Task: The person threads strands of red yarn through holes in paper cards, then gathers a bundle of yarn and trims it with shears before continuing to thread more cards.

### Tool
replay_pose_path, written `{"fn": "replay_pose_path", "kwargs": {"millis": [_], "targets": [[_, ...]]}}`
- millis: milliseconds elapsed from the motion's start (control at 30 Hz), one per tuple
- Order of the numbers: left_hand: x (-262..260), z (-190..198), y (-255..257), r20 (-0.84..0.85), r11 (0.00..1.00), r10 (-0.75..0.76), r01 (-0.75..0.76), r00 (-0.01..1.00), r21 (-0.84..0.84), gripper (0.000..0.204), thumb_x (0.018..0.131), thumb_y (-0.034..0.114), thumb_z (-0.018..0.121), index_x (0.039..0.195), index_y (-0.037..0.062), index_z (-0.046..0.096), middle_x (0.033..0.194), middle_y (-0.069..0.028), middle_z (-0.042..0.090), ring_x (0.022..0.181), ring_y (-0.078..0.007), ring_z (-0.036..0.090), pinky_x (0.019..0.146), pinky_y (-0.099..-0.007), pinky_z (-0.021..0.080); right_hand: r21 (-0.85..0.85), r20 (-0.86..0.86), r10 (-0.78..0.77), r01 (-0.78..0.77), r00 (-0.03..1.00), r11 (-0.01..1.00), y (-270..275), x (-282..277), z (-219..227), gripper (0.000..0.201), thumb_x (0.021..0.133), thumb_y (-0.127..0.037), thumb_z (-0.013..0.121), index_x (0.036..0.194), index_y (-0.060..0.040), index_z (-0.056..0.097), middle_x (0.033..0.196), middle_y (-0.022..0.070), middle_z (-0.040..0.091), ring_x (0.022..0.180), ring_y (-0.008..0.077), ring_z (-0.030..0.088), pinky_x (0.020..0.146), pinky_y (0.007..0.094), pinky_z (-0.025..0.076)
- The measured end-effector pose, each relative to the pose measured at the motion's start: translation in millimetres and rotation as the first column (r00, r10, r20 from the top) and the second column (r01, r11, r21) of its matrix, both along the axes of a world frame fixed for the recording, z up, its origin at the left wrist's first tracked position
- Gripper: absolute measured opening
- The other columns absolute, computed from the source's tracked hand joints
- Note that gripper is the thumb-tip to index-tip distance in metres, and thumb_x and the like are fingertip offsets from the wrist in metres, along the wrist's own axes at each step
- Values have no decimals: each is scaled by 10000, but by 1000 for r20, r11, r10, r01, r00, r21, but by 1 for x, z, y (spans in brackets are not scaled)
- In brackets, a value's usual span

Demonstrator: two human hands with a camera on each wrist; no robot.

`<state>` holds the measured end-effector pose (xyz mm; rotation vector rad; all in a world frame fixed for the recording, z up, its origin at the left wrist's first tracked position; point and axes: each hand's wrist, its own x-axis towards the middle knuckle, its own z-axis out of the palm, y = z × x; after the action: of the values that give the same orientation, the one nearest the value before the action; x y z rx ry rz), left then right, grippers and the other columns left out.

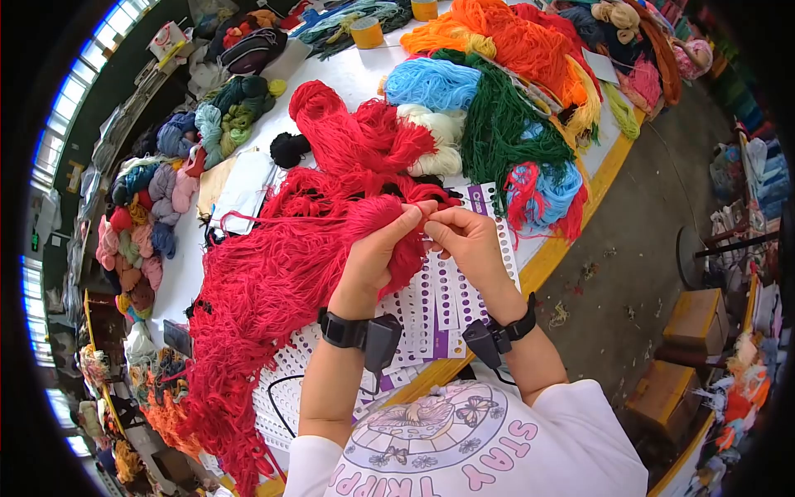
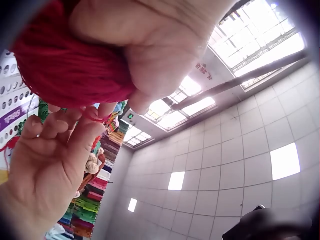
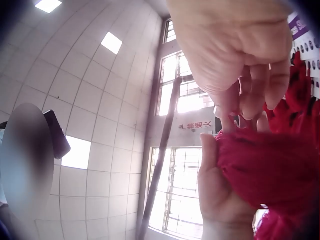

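A rounded bundle of red yarn (image 1: 374, 217) is gripped in my left hand (image 1: 373, 255), its thumb along the near side. My right hand (image 1: 474, 242) meets the left fingertips at the bundle's right end, thumb and index finger together. In the left wrist view, a thin red strand (image 2: 102, 119) loops at the right fingertips, pinched between them, just under the bundle. The right wrist view shows the bundle (image 3: 272, 160) lying across the left palm. Beneath both hands spreads a large heap of loose red yarn (image 1: 265, 273).
Perforated white cards (image 1: 439, 298) with purple bands lie under the hands. Dark green yarn (image 1: 505, 124), light blue yarn (image 1: 431, 83), cream yarn (image 1: 443, 137) and orange yarn (image 1: 505, 41) cover the table's far side. Several coloured skeins (image 1: 149, 207) line the left. A yellow table edge (image 1: 609, 178) runs along the right.
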<state>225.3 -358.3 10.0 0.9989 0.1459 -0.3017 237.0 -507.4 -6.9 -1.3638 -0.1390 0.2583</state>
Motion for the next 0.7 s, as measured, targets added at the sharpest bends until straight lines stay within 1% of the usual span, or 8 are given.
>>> {"fn": "replay_pose_path", "kwargs": {"millis": [133,233,333,433,533,600,633,700], "targets": [[5,-7,2,-20,999,-11,10,1000,-40,336,917,230,453,1111,-32,533,1083,-138,583,911,-194,585,790,-312,476,81,-100,14,-6,995,997,-3,4,-4,150,801,-104,648,909,0,634,725,23,624,599,69,570,530,195,453],[5,-5,-2,-77,998,-17,12,997,-58,406,934,297,413,1154,-30,509,1084,-128,581,907,-185,583,790,-305,476,-80,49,-10,14,999,997,0,1,-1,158,818,-132,632,918,-10,638,717,5,619,618,42,558,518,183,441],[3,-10,-3,-42,998,-49,47,998,-29,475,947,363,353,1192,-22,486,1090,-111,578,915,-175,578,807,-314,471,-21,81,-53,55,995,998,7,2,-4,182,823,-152,629,935,-9,640,713,-7,616,628,26,541,493,171,412],[1,-11,1,-9,997,-75,75,997,-12,510,951,395,316,1212,-17,468,1127,-104,558,970,-173,559,842,-328,458,300,-221,82,-12,972,954,-2,7,7,182,815,-152,638,918,-2,650,710,-19,606,624,23,518,499,158,383],[-1,-13,1,88,997,-71,67,994,48,473,949,357,350,1209,-19,472,1179,-110,532,1056,-179,522,898,-325,426,179,-175,98,-66,980,982,-1,7,6,162,797,-139,657,884,-2,658,703,-30,592,596,26,488,506,151,357],[0,-19,-3,184,991,-40,15,982,132,404,942,290,418,1188,-21,498,1181,-109,533,1092,-175,500,939,-299,394,93,-59,39,-33,998,995,5,6,-6,161,795,-144,660,880,-7,661,693,-41,582,588,15,470,508,149,347],[-1,-18,-5,254,979,-50,-4,966,206,402,942,287,418,1187,-21,500,1181,-107,534,1097,-170,496,942,-298,391,52,2,14,-14,1000,999,7,6,-10,160,794,-146,661,877,-10,663,688,-47,577,584,9,461,510,148,342],[-4,-14,-9,387,937,-86,-58,918,344,397,943,281,418,1186,-22,505,1179,-104,535,1106,-161,487,947,-296,385,59,-23,27,-25,999,998,5,6,-10,161,788,-141,665,885,-12,662,685,-48,577,582,3,458,504,146,339]]}}
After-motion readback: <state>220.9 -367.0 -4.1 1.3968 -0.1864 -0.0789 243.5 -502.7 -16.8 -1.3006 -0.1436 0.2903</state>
